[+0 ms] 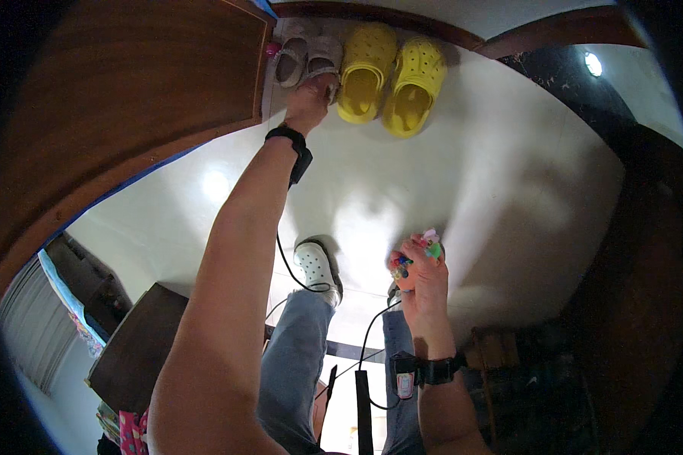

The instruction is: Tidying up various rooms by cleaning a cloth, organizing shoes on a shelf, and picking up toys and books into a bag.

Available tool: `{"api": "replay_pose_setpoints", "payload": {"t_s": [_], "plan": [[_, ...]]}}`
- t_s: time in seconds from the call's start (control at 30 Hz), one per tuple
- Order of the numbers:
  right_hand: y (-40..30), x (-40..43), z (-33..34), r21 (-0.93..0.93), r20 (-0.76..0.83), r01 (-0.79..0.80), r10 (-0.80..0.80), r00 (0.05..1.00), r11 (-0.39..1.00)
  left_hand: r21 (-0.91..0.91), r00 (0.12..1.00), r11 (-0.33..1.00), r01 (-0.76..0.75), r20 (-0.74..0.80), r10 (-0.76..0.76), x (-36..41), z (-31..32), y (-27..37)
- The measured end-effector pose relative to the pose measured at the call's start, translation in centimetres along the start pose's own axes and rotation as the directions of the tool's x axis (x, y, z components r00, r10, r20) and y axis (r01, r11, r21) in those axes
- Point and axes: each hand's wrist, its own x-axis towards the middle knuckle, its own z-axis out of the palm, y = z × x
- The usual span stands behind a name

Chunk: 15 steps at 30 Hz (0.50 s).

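Observation:
My left hand [309, 102] reaches forward to the heel end of a light greyish clog [324, 56], one of a pair against the wall; its fingers are partly hidden, so its grip is unclear. The other greyish clog [291, 61] stands just left of it. To the right of that hand sit two yellow perforated clogs [366, 54] side by side. Nearer my body, my right hand [424, 273] is closed around a bunch of small colourful trinkets [431, 244], which show pink, green, blue and clear pieces between the fingers.
A brown wooden panel [148, 74] borders the floor at left. My feet wear white clogs [314, 263], with black cables [287, 264] hanging nearby. A dark box-like piece of furniture [142, 341] is at lower left; dark furniture [632, 273] lies at right. A small pink ball [272, 49] touches the panel's edge.

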Motion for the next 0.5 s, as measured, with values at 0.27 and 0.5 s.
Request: {"api": "replay_pose_setpoints", "payload": {"t_s": [0.27,0.5], "plan": [[-0.5,-0.4,0.6,0.004,0.030,-0.015,0.015,0.999,1.000,0.591,0.985,0.805,0.054,-0.163,0.054,-0.3,-4.4,1.4],[-0.8,-0.2,0.1,-0.033,0.007,-0.038,0.038,0.999,0.999,0.585,0.994,0.807,0.074,-0.111,-0.010,1.7,-3.3,-5.2]]}}
